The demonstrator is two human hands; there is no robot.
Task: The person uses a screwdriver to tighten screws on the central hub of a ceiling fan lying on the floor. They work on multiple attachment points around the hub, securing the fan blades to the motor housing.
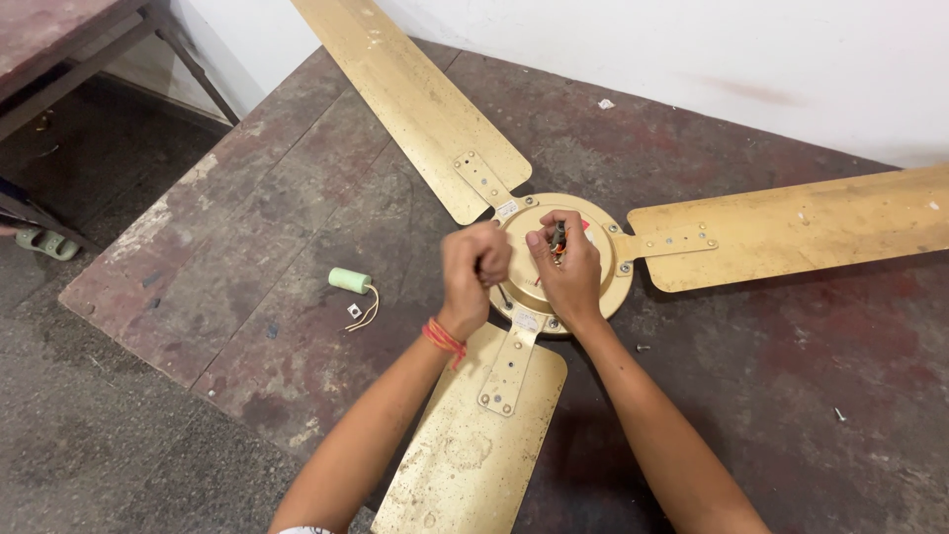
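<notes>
our left hand [474,265] is fisted and our right hand [565,269] pinches wires [557,240] over the gold fan hub [621,267]; a green capacitor [349,281] lies left of it.

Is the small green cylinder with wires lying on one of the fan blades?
No, the green cylinder lies on the dark tabletop, apart from the fan blades.

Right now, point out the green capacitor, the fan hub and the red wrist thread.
green capacitor [349,280], head view, cylinder body.
fan hub [621,282], head view, right rim.
red wrist thread [444,338], head view, left wrist band.
</notes>
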